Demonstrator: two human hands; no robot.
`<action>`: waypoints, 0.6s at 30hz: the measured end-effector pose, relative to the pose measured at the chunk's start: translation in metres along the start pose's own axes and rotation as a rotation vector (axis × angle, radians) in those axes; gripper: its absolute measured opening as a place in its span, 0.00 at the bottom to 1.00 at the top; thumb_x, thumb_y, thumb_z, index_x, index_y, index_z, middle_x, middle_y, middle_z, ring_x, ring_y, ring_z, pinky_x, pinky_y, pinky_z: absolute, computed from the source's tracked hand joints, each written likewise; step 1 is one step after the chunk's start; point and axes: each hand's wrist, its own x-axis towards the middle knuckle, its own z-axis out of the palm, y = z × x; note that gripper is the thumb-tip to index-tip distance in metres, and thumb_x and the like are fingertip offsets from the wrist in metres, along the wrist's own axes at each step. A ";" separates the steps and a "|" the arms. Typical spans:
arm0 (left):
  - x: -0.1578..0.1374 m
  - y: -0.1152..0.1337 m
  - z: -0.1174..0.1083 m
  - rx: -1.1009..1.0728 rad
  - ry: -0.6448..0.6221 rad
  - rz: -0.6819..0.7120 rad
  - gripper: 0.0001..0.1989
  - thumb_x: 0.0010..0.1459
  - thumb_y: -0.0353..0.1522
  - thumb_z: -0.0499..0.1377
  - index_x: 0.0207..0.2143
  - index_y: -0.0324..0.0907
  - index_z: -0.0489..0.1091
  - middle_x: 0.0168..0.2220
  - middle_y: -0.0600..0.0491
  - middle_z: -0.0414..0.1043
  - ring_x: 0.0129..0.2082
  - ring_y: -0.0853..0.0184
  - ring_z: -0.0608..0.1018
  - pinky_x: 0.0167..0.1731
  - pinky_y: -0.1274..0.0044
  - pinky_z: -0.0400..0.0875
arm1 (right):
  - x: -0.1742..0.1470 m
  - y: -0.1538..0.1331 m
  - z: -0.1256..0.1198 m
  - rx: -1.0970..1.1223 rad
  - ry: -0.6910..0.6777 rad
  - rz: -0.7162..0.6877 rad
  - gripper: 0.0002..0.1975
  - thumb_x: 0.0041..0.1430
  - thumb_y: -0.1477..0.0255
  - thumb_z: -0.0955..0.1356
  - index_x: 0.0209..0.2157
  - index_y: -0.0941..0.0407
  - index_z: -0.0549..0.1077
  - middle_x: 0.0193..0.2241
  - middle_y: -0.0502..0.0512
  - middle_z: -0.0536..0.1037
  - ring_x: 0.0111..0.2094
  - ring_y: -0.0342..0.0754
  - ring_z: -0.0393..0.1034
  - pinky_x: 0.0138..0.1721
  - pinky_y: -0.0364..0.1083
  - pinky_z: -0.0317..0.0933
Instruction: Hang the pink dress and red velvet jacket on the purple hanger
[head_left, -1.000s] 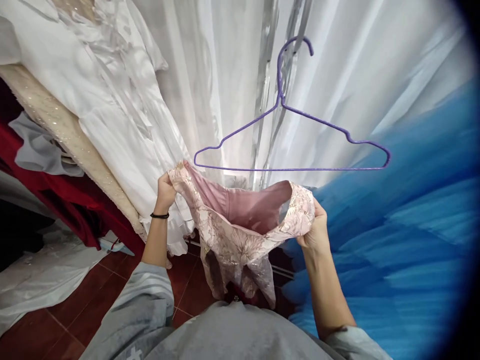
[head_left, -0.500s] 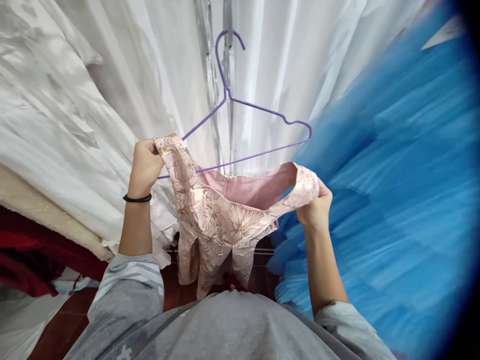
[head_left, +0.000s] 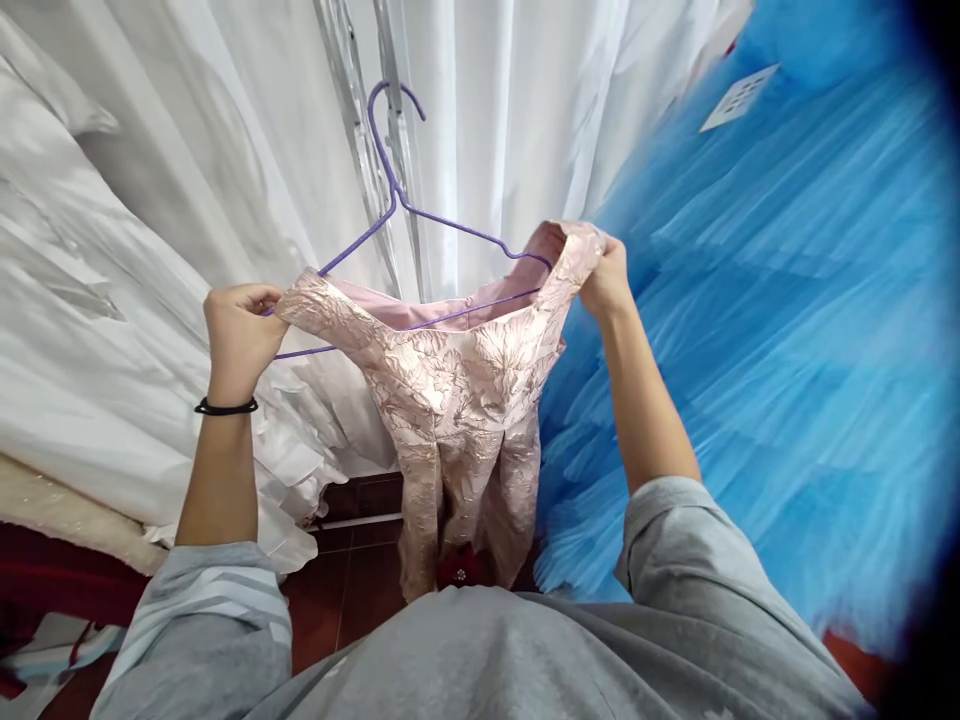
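Observation:
A small pink floral brocade dress (head_left: 457,400) hangs between my two hands. My left hand (head_left: 238,330) grips its left shoulder, and my right hand (head_left: 604,278) grips its right shoulder, raised higher. A purple wire hanger (head_left: 390,215) hangs by its hook from a silver rail (head_left: 352,110) behind the dress. The hanger's right end sits inside the dress's right shoulder, while its left end pokes out beside my left hand. A black band circles my left wrist.
White gowns (head_left: 135,230) hang on the left and behind. A big blue tulle dress (head_left: 765,330) with a white tag (head_left: 739,97) fills the right. Red-brown tiled floor (head_left: 352,590) shows below, with dark red cloth (head_left: 45,580) at the lower left.
Both hands lifted the dress up to the hanger. The right shoulder went over the hanger's right end. The view swung right, so the hanger now sits further left in the frame.

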 end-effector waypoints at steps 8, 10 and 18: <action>0.000 -0.009 -0.004 0.061 -0.153 0.034 0.08 0.46 0.29 0.64 0.30 0.36 0.80 0.24 0.56 0.74 0.25 0.72 0.69 0.27 0.79 0.61 | 0.024 -0.036 0.060 -0.471 -0.629 0.209 0.12 0.41 0.74 0.78 0.23 0.58 0.72 0.19 0.49 0.71 0.28 0.46 0.72 0.34 0.47 0.72; 0.000 -0.010 -0.005 0.120 -0.242 0.047 0.09 0.45 0.28 0.62 0.31 0.36 0.80 0.26 0.55 0.73 0.25 0.72 0.68 0.26 0.79 0.59 | 0.024 -0.040 0.056 -0.592 -0.684 0.178 0.11 0.41 0.77 0.77 0.20 0.59 0.71 0.17 0.49 0.69 0.26 0.46 0.71 0.32 0.46 0.71; 0.012 -0.006 -0.014 -0.148 -0.478 -0.053 0.12 0.52 0.35 0.58 0.29 0.35 0.75 0.29 0.52 0.75 0.34 0.67 0.73 0.37 0.75 0.69 | 0.017 -0.086 0.031 -0.399 -0.941 0.237 0.17 0.41 0.71 0.77 0.37 0.60 0.79 0.35 0.55 0.80 0.43 0.51 0.74 0.46 0.47 0.70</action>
